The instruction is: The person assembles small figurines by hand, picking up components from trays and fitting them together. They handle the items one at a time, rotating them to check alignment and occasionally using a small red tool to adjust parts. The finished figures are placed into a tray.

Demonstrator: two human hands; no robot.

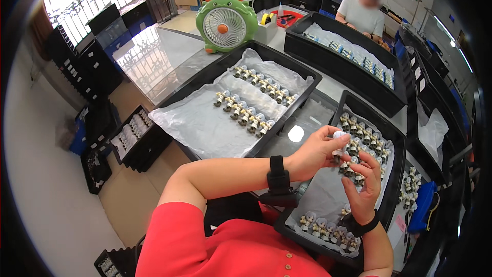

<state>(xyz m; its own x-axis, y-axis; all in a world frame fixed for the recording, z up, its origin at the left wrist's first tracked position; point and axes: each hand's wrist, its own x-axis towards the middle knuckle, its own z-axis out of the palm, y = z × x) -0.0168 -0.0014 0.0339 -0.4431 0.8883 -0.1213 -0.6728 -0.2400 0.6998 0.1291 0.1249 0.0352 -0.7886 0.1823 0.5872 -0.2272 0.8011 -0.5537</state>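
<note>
Pinched between the fingertips of my left hand point(319, 152) is a small figurine point(339, 138) with a pale top and a dark base, held above the right-hand black tray point(398, 146). My right hand point(365, 187) is just beside it, fingers curved and apart, with nothing seen in them. Below both hands, rows of similar figurines point(365, 132), pale with yellowish and dark parts, lie on white paper in that tray. Another row point(328, 230) lies at its near end. My hands and forearms hide part of the tray.
A second black tray point(313, 83) with paper and figurine rows lies to the left. Behind it stands a green animal-shaped fan point(245, 25). Farther right is a deeper black tray point(338, 60) of bluish pieces. A person point(361, 13) sits beyond. Loose figurines point(410, 187) lie at the right.
</note>
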